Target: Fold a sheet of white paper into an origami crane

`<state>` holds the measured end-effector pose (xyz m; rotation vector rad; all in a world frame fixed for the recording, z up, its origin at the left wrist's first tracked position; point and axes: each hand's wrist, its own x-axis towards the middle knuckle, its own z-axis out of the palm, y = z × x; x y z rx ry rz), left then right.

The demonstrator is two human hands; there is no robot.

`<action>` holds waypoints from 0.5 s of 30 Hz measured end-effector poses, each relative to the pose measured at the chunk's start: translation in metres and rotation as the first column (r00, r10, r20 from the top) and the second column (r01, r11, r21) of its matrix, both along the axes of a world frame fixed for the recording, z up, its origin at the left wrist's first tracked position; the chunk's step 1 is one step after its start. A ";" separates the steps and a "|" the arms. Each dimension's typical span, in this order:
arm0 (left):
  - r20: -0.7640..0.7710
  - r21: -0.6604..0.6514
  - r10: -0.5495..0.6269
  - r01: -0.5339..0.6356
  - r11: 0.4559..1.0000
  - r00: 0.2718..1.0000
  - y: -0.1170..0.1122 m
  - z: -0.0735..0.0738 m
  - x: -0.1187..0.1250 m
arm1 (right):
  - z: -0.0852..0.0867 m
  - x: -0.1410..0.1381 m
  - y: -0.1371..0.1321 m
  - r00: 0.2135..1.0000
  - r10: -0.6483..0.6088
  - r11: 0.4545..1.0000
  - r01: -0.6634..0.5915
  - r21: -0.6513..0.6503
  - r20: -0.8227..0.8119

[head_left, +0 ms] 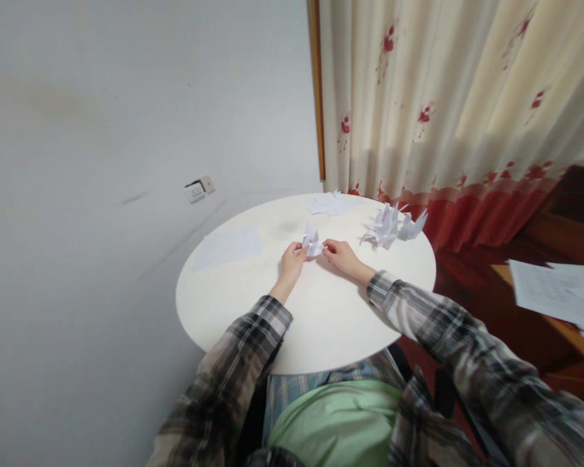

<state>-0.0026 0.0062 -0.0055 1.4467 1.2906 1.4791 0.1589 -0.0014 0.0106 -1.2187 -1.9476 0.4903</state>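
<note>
Gripping folded paper (311, 242) between left hand (292, 259) and right hand (341, 254), near the middle of round white table (311, 318). Pinching its left side with left, its right tip with right; closed on it with both. Pointing upward at the top fold. Can't tell if touching tabletop. Beyond right hand, well apart: cluster of folded pieces (385, 227). Off to the left: flat paper (230, 246).
</note>
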 end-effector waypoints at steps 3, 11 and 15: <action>0.001 -0.004 -0.006 0.006 1.000 1.000 0.000 0.000 0.000 | 0.000 0.000 0.000 1.000 -0.001 1.000 0.001 -0.001 -0.002; 0.024 -0.021 -0.008 0.009 1.000 1.000 -0.002 0.002 0.002 | -0.002 0.001 0.002 1.000 0.004 1.000 -0.004 0.004 -0.003; 0.038 -0.032 -0.010 0.011 0.999 0.999 -0.003 0.004 0.003 | -0.003 0.001 0.002 1.000 0.008 1.000 -0.008 0.006 -0.005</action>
